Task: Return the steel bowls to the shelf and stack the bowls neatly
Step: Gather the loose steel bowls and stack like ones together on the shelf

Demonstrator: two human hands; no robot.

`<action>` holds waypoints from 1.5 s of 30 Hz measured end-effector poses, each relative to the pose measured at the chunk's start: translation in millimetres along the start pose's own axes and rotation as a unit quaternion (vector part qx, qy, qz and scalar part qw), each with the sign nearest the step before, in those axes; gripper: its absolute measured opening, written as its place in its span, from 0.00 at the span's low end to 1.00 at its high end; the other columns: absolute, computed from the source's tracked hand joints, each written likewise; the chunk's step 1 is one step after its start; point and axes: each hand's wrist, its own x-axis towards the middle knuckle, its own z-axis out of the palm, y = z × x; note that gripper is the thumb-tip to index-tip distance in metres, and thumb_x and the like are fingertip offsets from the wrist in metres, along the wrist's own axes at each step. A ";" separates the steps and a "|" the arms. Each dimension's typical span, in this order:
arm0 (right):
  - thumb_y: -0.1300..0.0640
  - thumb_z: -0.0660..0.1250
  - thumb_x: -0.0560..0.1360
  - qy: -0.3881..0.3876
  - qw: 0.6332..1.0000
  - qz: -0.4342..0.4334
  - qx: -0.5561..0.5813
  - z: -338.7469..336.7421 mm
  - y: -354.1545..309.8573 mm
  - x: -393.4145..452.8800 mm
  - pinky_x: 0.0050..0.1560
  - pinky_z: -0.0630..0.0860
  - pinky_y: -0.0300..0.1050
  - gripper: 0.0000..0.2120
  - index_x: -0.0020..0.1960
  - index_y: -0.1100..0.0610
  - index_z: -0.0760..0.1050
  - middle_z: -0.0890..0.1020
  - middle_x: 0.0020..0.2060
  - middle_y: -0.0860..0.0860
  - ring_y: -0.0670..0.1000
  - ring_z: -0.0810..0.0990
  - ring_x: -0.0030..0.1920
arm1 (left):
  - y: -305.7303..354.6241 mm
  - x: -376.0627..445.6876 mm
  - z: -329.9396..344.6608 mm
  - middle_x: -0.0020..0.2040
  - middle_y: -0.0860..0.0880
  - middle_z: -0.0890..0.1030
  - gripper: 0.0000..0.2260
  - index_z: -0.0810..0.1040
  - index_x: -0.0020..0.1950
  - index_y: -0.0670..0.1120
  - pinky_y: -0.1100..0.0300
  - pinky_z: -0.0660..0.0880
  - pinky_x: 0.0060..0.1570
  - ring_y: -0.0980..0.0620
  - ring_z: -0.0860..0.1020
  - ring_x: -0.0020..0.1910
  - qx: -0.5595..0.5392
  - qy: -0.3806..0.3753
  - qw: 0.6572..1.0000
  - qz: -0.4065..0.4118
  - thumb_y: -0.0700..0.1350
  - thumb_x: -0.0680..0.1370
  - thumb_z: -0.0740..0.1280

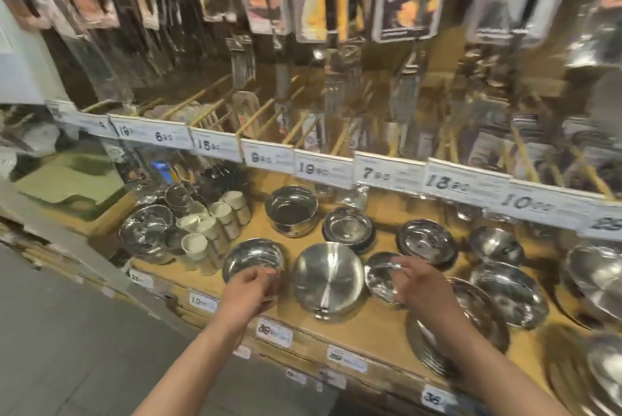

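Observation:
A wooden shelf (pixel 367 331) carries many steel bowls. My left hand (pixel 250 291) grips the near rim of a shallow steel bowl (pixel 252 257) at the shelf's front left. My right hand (pixel 415 284) pinches the rim of a small steel bowl (pixel 378 272), which tilts toward me. Between them lies an upside-down steel bowl (pixel 328 279). Behind stand a deep steel bowl stack (pixel 291 210) and two lower bowl stacks (pixel 348 229) (pixel 425 240). The picture is blurred by motion.
Cream cups (pixel 215 224) and more steel ware (pixel 146 230) crowd the shelf's left. Larger steel plates and bowls (pixel 508 294) fill the right. A price-tag rail (pixel 387 173) and an upper shelf with hanging utensils overhang the bowls. Grey floor (pixel 67 348) lies at the lower left.

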 end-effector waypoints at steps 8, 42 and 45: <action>0.50 0.66 0.80 0.019 0.996 0.010 -0.083 60.1 -16.4 0.6 0.48 0.72 0.43 0.10 0.60 0.48 0.81 0.82 0.52 0.46 0.49 0.80 0.52 | -11.5 69.5 -84.2 0.42 0.44 0.87 0.09 0.85 0.47 0.44 0.55 0.82 0.43 0.47 0.85 0.42 0.023 0.044 0.999 -0.019 0.48 0.81 0.68; 0.58 0.65 0.81 0.041 0.990 0.103 0.089 69.5 -12.7 -34.8 0.33 0.72 0.25 0.09 0.54 0.48 0.82 0.81 0.40 0.39 0.29 0.79 0.36 | 27.9 89.3 -50.6 0.38 0.42 0.85 0.22 0.71 0.70 0.36 0.56 0.81 0.38 0.46 0.85 0.35 0.040 -0.111 0.990 -0.074 0.32 0.75 0.67; 0.55 0.66 0.81 0.033 0.983 0.100 0.147 54.2 -25.2 -46.4 0.40 0.82 0.38 0.10 0.62 0.51 0.79 0.84 0.51 0.48 0.39 0.85 0.46 | 56.1 65.0 -17.8 0.39 0.42 0.87 0.22 0.72 0.68 0.39 0.59 0.82 0.31 0.46 0.86 0.36 0.027 -0.194 0.978 -0.065 0.32 0.75 0.68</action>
